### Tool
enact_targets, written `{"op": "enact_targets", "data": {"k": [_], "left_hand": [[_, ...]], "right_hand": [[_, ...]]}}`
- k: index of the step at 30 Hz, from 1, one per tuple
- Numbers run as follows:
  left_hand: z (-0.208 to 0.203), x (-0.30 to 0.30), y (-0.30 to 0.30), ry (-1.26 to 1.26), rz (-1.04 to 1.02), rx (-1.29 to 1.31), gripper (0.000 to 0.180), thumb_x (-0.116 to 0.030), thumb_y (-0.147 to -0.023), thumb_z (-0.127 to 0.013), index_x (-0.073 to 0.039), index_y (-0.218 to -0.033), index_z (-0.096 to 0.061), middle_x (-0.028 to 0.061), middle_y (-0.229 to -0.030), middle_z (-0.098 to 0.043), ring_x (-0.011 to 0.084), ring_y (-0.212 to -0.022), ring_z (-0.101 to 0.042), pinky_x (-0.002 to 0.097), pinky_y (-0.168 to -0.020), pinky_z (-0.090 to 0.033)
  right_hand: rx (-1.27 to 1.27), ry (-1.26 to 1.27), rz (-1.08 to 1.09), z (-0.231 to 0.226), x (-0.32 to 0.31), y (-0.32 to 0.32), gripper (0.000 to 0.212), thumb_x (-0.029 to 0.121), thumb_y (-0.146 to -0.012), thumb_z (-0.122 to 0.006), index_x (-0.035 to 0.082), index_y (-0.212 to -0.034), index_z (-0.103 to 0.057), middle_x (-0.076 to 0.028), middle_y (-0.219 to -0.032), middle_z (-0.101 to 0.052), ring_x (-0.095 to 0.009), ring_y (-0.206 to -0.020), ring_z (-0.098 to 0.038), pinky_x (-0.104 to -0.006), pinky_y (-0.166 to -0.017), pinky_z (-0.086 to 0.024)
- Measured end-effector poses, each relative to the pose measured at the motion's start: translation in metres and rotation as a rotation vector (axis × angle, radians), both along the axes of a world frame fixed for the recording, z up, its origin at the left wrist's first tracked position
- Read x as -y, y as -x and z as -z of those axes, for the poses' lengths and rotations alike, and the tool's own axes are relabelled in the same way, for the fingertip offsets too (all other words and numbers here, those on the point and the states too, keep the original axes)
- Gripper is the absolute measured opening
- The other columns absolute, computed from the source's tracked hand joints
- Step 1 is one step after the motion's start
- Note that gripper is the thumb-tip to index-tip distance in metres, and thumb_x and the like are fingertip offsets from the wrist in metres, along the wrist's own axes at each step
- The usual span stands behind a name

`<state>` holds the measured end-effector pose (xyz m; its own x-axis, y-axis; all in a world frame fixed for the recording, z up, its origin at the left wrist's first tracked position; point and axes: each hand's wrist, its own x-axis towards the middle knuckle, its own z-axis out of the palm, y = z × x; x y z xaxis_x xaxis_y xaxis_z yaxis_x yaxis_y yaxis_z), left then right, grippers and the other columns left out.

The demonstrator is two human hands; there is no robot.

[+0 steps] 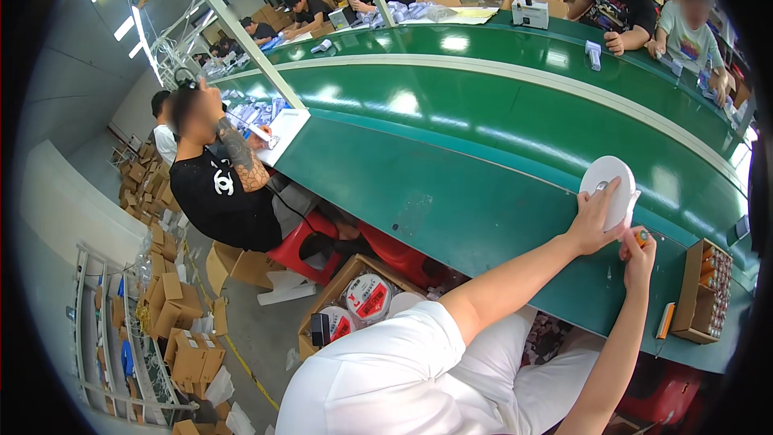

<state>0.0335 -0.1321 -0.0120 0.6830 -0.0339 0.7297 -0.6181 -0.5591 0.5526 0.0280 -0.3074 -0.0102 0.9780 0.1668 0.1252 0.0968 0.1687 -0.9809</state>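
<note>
My left hand (596,221) is closed round a white disc-shaped device (609,181) and holds it up on edge above the green bench. Just below it, my right hand (638,259) is closed in a pinch near the lower end of the device. A small orange-ended piece (642,237) shows at the right fingertips; its kind is too small to make out. To the right stands an open cardboard box (687,306) with several batteries (717,294) in rows. An orange-handled cutter (666,320) lies on the bench beside that box.
A green bench (419,193) runs along a green conveyor (483,125). Left, a seated co-worker (225,185) works at a white tray (288,133). Others sit across the belt. A carton of round packages (366,294) stands by red stools (302,250).
</note>
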Motion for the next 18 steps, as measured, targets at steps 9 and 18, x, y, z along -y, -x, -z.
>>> {"op": "enact_targets", "data": {"k": [9,18], "left_hand": [[0.003,0.004,-0.003,0.135,-0.042,-0.129,0.091,-0.032,-0.081,-0.067,-0.003,-0.152,-0.018,0.0233,-0.13,-0.051,0.0383,-0.122,-0.047,0.0492,-0.097,-0.024],[-0.014,0.003,-0.001,-0.067,0.03,-0.168,0.091,-0.03,-0.077,-0.071,-0.003,-0.15,-0.025,0.0188,-0.125,-0.053,0.0359,-0.119,-0.049,0.048,-0.096,-0.026]], "right_hand": [[-0.127,-0.059,-0.079,-0.014,-0.003,0.011,0.017,0.014,-0.094,-0.056,0.004,-0.108,-0.057,0.0,-0.072,-0.053,-0.007,-0.058,-0.046,-0.0221,-0.05,-0.035],[-0.103,-0.102,0.072,-0.008,0.008,-0.008,0.026,0.027,-0.103,-0.045,0.005,-0.097,-0.057,0.0,-0.079,-0.049,-0.009,-0.072,-0.045,-0.0247,-0.063,-0.036]]}}
